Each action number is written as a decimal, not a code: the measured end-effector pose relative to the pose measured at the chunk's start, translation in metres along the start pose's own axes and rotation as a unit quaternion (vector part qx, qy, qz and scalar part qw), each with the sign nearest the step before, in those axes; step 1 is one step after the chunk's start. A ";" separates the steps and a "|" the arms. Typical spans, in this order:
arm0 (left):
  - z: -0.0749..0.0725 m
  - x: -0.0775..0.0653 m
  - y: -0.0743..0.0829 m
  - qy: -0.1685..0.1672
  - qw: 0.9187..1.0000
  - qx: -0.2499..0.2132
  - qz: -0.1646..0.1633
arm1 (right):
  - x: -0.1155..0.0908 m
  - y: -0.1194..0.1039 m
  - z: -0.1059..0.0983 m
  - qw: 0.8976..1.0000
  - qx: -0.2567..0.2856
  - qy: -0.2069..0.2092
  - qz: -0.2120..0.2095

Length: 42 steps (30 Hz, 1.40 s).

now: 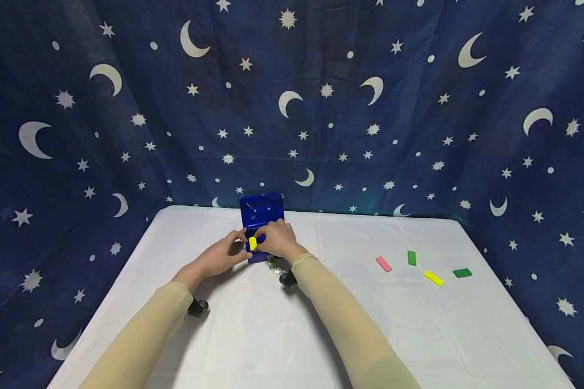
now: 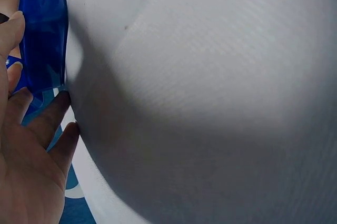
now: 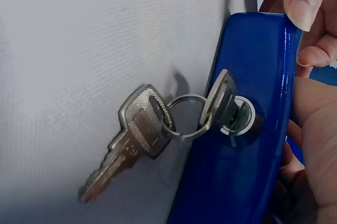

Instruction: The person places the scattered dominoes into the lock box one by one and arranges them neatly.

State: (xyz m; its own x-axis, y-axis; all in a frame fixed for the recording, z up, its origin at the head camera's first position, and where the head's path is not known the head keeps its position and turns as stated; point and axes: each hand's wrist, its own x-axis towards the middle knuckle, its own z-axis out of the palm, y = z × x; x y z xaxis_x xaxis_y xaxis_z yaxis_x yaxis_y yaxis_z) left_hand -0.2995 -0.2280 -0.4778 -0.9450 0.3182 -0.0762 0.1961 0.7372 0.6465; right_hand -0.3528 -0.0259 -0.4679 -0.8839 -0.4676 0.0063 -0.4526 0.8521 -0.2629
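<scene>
A blue metal cash box stands near the back of the table with its lid raised. My right hand reaches over it and pinches a yellow block above the opening. At the box's left side is my left hand, its thumb on the front left corner and its fingers spread along the side. The right wrist view shows a key in the front lock, with a second key hanging from the same ring. My right fingertips are hidden there.
On the right of the white-covered table lie a pink block, a green block, another yellow block and a second green block. A dark blue curtain with moons and stars hangs behind the table.
</scene>
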 end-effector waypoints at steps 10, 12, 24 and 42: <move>-0.001 -0.004 -0.003 0.001 1.000 0.003 0.011 | 0.006 -0.005 0.006 0.999 -0.026 -0.016 -0.008; -0.001 -0.004 -0.003 0.001 1.000 -0.001 0.011 | 0.007 -0.006 0.006 0.999 -0.027 -0.017 -0.006; 0.000 -0.005 0.001 0.007 1.000 -0.011 0.014 | 0.003 -0.012 0.005 1.000 -0.009 -0.021 0.009; 0.002 -0.003 0.000 0.008 1.000 -0.003 0.010 | 0.003 -0.006 0.003 1.000 0.008 -0.016 -0.005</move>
State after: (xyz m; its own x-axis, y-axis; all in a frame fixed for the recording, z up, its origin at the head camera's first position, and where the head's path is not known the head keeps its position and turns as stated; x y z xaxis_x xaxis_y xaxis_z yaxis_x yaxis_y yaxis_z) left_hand -0.2965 -0.2276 -0.4787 -0.9449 0.3231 -0.0523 0.2126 0.7274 0.6525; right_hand -0.3522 -0.0334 -0.4690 -0.8747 -0.4841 -0.0212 -0.4600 0.8433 -0.2779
